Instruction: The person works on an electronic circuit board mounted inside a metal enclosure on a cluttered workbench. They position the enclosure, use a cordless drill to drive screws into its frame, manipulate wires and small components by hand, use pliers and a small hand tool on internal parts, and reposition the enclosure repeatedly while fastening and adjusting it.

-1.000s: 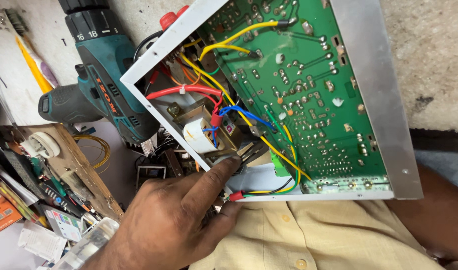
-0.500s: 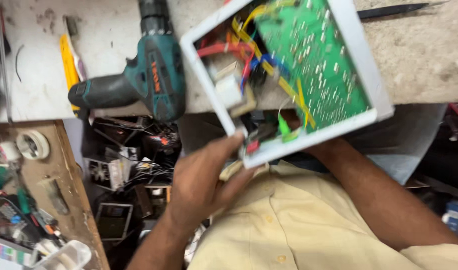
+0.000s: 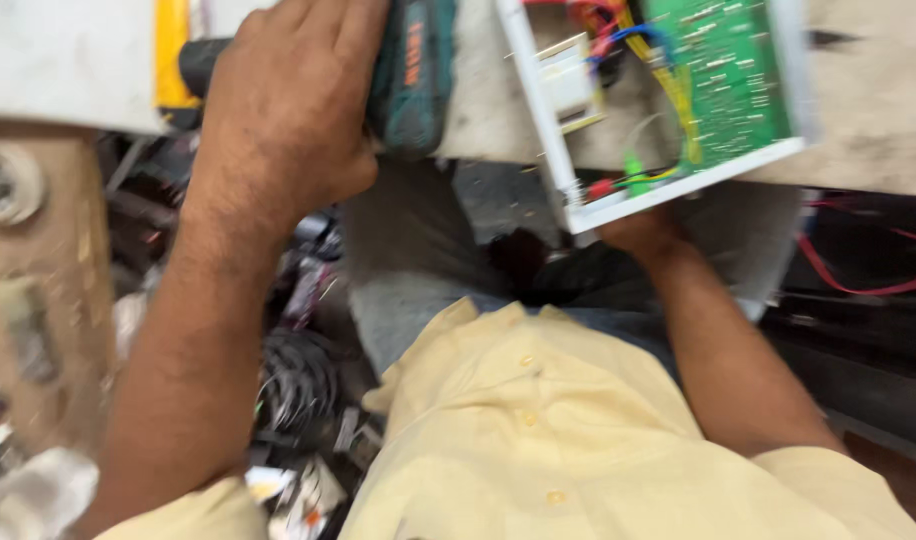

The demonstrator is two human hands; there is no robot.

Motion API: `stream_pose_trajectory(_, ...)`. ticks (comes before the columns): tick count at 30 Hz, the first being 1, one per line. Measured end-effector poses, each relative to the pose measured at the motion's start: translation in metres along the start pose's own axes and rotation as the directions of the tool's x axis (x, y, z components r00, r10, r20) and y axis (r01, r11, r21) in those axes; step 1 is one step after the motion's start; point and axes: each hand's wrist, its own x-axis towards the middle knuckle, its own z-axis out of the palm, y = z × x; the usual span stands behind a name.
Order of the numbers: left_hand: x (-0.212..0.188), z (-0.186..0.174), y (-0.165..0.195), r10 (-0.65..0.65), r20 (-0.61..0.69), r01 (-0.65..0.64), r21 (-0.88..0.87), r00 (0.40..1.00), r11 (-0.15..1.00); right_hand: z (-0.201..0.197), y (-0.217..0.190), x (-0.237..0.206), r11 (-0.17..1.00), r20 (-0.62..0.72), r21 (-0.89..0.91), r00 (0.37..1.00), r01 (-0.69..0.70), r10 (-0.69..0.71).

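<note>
1. Gripping the teal cordless drill, the left hand is wrapping its fingers over the handle, pressed tight around it, at the near edge of the pale workbench. The drill is lying on that edge, partly covered by the hand, so its front end is hidden.
2. Just left of the hand, a yellow tool is resting on the workbench; blur is keeping its kind unclear.
3. Below the bench edge on the left, a brown side surface and a heap of dark cables and small parts are lying in a blurred jumble.
4. In the middle, the person's yellow shirt and grey trousers are filling the lower view.
5. To the right, an open white metal chassis is hanging over the near edge of the bench, showing a green circuit board, a pale boxy component and red, blue and yellow wires.
6. The right hand is supporting the chassis from underneath at its near corner; its fingers are hidden, so I cannot tell how they are closing.
7. Judging the progress: the chassis is already open and the board exposed, the drill is only now in hand, and no bit is touching any screw yet, so the fastening or unfastening appears still ahead.
</note>
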Motion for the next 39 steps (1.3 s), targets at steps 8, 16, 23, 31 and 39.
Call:
stream_pose_trajectory(8,-0.031,-0.009,0.009,-0.224,-0.209,0.076,-0.547,0.952,0.833,-0.020,-0.009,0.009,0.968,-0.138,-0.132,0.963,0.214,-0.232)
stream_pose_trajectory(16,-0.140,0.028,0.093,-0.653,0.210,-0.047,-0.934,0.728,-0.354,-0.020,-0.018,0.012,0.954,-0.244,-0.175,0.928,0.244,-0.282)
stream_pose_trajectory(23,-0.169,0.081,0.123,-0.639,0.266,-0.035,-0.908,0.721,-0.417,-0.017,-0.019,0.008,0.970,-0.218,-0.023,0.946,0.242,-0.241)
stream_pose_trajectory(31,-0.175,0.082,0.126,-0.625,0.285,-0.040,-0.891,0.727,-0.453,-0.019,-0.020,0.007,0.960,-0.282,-0.036,0.919,0.278,-0.277)
stream_pose_trajectory(39,-0.170,0.082,0.124,-0.613,0.305,-0.036,-0.877,0.729,-0.480,-0.018,-0.018,0.008,0.962,-0.235,0.025,0.937,0.272,-0.259)
